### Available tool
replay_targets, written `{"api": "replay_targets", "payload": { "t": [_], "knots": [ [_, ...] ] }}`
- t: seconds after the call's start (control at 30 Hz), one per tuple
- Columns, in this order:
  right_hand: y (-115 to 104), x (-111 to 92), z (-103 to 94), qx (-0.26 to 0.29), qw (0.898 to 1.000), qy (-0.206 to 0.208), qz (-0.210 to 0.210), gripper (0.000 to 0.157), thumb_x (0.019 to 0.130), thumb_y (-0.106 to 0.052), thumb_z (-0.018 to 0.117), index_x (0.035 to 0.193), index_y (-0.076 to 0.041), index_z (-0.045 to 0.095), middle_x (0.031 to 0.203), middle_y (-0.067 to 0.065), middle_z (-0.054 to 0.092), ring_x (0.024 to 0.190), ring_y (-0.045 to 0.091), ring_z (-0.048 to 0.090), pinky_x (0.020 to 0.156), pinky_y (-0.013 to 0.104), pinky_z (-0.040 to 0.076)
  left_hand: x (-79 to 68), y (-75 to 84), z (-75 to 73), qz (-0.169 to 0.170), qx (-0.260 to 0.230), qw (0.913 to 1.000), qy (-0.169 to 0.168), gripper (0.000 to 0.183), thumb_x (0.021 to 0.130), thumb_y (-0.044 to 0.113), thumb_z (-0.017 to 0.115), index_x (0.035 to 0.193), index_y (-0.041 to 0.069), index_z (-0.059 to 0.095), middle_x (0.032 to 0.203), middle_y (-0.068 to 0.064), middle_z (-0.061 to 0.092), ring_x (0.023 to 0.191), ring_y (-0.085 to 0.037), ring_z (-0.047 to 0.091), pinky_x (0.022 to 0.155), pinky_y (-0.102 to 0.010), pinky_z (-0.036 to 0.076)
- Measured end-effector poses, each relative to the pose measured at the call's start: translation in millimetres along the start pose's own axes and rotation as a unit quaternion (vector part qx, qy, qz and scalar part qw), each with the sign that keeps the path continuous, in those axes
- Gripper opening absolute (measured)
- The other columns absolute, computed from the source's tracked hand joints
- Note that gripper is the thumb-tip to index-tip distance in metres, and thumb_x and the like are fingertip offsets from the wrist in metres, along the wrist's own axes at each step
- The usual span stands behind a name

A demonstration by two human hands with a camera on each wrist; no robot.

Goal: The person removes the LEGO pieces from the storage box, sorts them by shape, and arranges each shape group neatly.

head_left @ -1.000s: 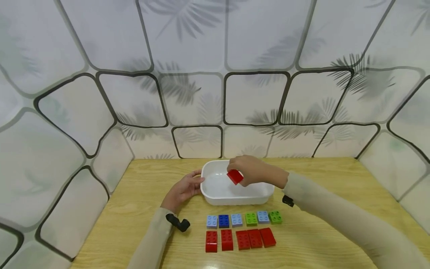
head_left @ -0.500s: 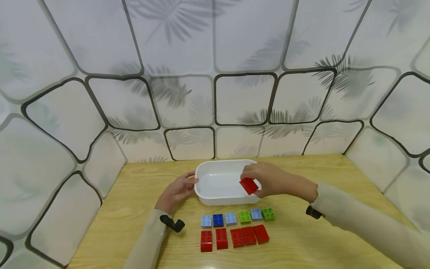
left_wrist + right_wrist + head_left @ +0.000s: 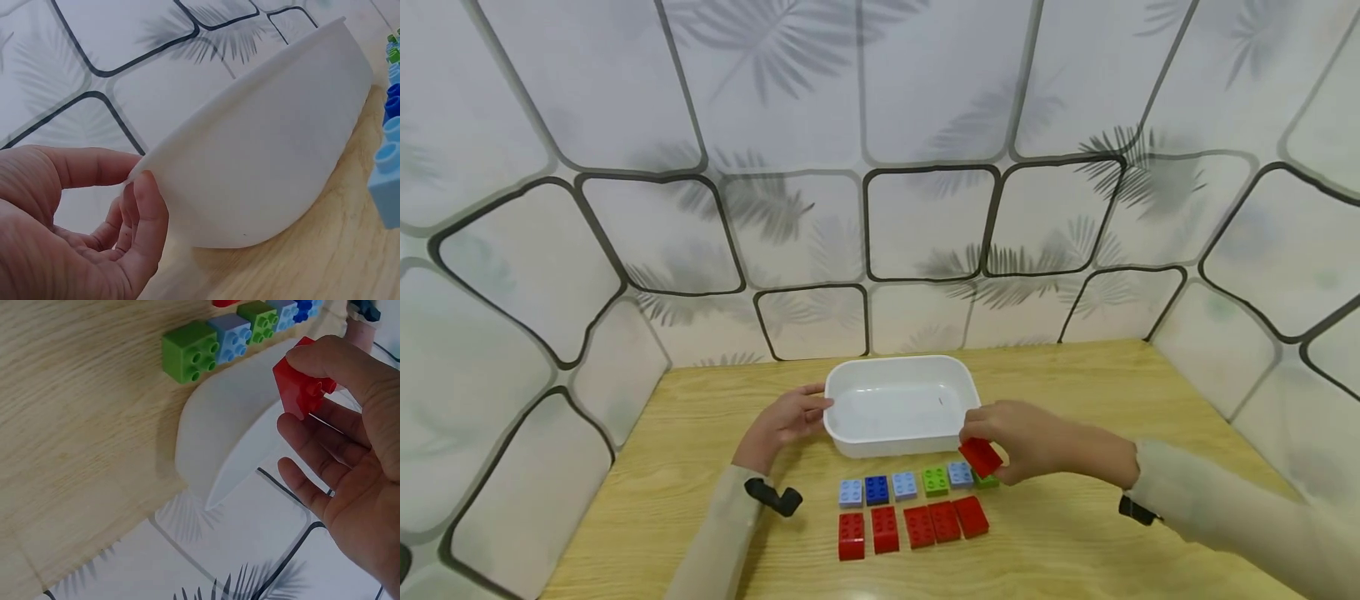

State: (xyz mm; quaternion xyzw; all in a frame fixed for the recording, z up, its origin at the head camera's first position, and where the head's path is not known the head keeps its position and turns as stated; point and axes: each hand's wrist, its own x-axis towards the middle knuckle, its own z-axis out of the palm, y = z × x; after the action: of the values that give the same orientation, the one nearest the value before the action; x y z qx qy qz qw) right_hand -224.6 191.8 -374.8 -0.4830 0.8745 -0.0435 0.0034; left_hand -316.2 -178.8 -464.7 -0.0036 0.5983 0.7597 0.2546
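Note:
Between the thumb and fingers of my right hand (image 3: 1030,439) is a red toy brick (image 3: 981,457), held above the table at the near right corner of a white plastic tub (image 3: 898,447). In the right wrist view the red brick (image 3: 299,384) shows a sloped face and round studs. My left hand (image 3: 786,421) pinches the tub's left rim; the left wrist view shows thumb and finger meeting at that rim (image 3: 250,78). In front of the tub lies a row of light blue, dark blue and green bricks (image 3: 936,481). The held brick partly hides the rightmost green one.
Nearer the front edge, a row of several red bricks (image 3: 884,529) lies on the wooden table (image 3: 715,467). A patterned wall covering (image 3: 925,225) rises behind the table and along both sides. Each wrist carries a black strap (image 3: 773,497).
My right hand has carried the red brick from over the tub rightward and toward me, past the rim to the green brick. My left hand stays at the rim. The head view has shifted slightly.

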Motion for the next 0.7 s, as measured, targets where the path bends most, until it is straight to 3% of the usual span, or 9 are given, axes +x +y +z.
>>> {"api": "replay_targets", "payload": {
  "t": [0.17,0.37,0.7],
  "knots": [
    [-3,-11,7.6,0.022,1.000,-0.007,0.009,0.042,0.068,-0.014,0.087,0.107,-0.014,0.069,0.093,-0.008,0.062,0.076,0.001,0.050,0.068,0.022,0.049,-1.8,2.3,-1.5,-0.008,0.011,0.9999,-0.001,0.058,0.104,0.003,0.050,0.156,-0.005,0.026,0.099,0.003,0.066,0.087,-0.007,0.067,0.075,-0.020,0.057],
    [-4,-23,19.3,0.022,1.000,-0.002,-0.012,0.043,0.067,-0.019,0.088,0.104,-0.014,0.068,0.091,-0.009,0.060,0.076,0.001,0.050,0.068,0.021,0.049,-3.9,3.3,-5.0,-0.018,-0.018,0.9994,-0.025,0.053,0.104,0.001,0.048,0.154,-0.003,0.031,0.099,0.001,0.068,0.086,-0.007,0.066,0.075,-0.018,0.056],
    [-7,-33,34.0,0.016,0.999,-0.050,0.008,0.041,0.072,-0.030,0.088,0.106,-0.015,0.072,0.092,-0.011,0.061,0.077,0.000,0.050,0.069,0.022,0.048,-4.4,3.7,-6.3,-0.030,-0.036,0.9984,-0.031,0.053,0.103,0.002,0.045,0.154,0.000,0.031,0.092,0.004,0.068,0.082,-0.006,0.062,0.072,-0.016,0.054]
  ]
}}
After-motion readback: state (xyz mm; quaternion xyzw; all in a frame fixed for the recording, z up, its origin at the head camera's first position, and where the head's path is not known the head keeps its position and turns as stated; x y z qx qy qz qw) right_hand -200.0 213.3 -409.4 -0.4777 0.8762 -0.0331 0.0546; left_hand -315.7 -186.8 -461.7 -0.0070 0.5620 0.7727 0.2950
